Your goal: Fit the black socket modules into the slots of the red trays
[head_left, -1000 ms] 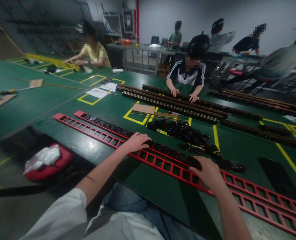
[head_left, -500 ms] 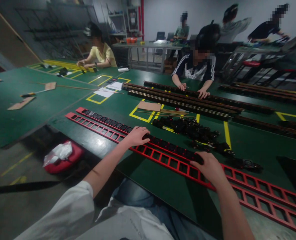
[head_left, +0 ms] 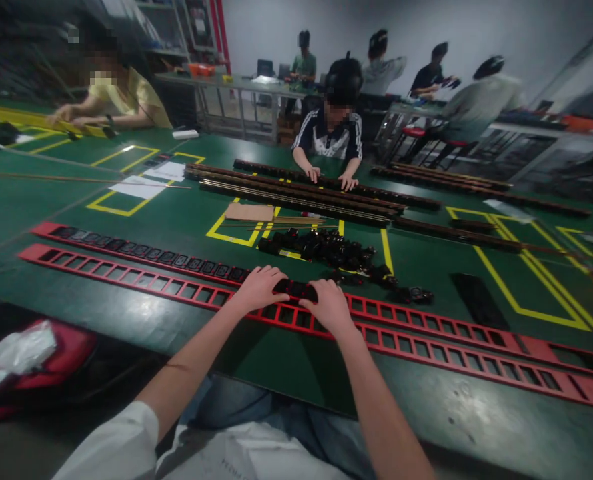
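Two long red slotted frames lie side by side on the green table (head_left: 286,363). The far red frame (head_left: 517,344) carries a row of black square modules (head_left: 180,260) in its left slots; its right slots are unfilled. Open slots run along the near red frame (head_left: 35,253). My left hand (head_left: 259,291) curls over the far frame, thumb and fingers closed around a black square module (head_left: 282,287). Close to its right, my right hand (head_left: 330,305) pinches a black module (head_left: 308,291) in the same row. My fingers partly hide both modules.
Beyond the frames lies a pile of loose black parts (head_left: 321,248), with cardboard (head_left: 249,212) and thin sticks beside it. Long dark rails (head_left: 296,197) stretch across the table, where a co-worker's hands (head_left: 347,181) rest. A red stool (head_left: 71,357) with crumpled plastic stands at lower left.
My right hand has moved left along the far frame, close to my left hand. The camera view has turned to the right.
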Demonstrator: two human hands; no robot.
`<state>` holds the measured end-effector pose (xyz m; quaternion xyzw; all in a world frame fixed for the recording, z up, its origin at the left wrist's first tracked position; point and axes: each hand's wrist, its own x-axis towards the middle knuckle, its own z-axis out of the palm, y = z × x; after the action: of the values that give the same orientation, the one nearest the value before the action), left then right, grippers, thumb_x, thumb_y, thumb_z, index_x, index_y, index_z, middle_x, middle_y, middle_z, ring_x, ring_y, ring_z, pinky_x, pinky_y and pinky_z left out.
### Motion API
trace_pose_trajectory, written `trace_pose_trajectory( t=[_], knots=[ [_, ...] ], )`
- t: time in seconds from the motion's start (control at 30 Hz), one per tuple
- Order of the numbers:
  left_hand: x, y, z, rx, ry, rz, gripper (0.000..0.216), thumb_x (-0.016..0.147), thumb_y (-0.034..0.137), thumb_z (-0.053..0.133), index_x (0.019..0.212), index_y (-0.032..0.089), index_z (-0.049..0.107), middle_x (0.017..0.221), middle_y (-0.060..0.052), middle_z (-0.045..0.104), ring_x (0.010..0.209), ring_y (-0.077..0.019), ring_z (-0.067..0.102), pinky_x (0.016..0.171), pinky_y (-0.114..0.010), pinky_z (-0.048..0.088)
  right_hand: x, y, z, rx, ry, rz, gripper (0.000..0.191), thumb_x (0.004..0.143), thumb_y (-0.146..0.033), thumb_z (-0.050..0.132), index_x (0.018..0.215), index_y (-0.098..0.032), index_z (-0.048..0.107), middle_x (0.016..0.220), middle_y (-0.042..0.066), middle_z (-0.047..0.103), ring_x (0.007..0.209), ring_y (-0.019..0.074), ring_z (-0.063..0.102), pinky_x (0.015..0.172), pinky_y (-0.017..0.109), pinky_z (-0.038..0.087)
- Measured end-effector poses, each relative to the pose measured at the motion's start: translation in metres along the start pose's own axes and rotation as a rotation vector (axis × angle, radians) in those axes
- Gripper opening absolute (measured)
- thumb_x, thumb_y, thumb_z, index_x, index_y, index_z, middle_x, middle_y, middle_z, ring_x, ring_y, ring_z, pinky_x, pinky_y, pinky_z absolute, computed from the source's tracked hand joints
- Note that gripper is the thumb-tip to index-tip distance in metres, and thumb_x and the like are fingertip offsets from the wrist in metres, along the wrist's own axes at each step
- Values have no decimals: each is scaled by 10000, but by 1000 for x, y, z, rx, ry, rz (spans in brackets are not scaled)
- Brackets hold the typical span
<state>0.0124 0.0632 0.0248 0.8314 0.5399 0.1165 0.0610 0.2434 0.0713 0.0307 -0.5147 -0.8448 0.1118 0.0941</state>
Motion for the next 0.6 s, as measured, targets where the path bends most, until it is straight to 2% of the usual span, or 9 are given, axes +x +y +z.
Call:
trace_pose_trajectory(
  t=[0.17, 0.33, 0.43, 0.6],
  knots=[
    [-1, -9, -1, -14, -27, -16, 427, 857, 538, 680, 1162, 245, 624, 1174, -48, 664, 1104, -259, 578, 935, -394, 410, -19, 33, -17, 5, -19, 50, 532, 867, -424, 702, 1332, -200, 578, 1328, 112, 621, 1240, 312, 524, 996, 462, 416],
    [-3, -18, -5, -22, -60, -34, 439, 856, 552, 674, 1169, 249, 619, 1202, -46, 663, 1135, -260, 574, 955, -384, 404, -37, 66, -26, 6, -23, 131, 496, 835, -440, 730, 1259, -206, 624, 1257, 100, 646, 1175, 306, 555, 956, 452, 422],
    [-6, -28, -11, -26, -75, -45, 437, 859, 557, 664, 1158, 242, 622, 1209, -48, 663, 1134, -256, 582, 942, -372, 414, -34, 64, -22, 30, -12, 113, 488, 838, -448, 725, 1254, -211, 629, 1239, 97, 648, 1165, 303, 553, 948, 450, 419],
    [-16, -49, -19, -9, -89, -64, 437, 854, 555, 660, 1144, 229, 624, 1190, -50, 668, 1119, -253, 594, 941, -367, 423, -22, 41, -12, 33, 7, 58, 462, 873, -462, 684, 1255, -207, 630, 1241, 110, 644, 1171, 311, 543, 939, 450, 421]
  ],
)
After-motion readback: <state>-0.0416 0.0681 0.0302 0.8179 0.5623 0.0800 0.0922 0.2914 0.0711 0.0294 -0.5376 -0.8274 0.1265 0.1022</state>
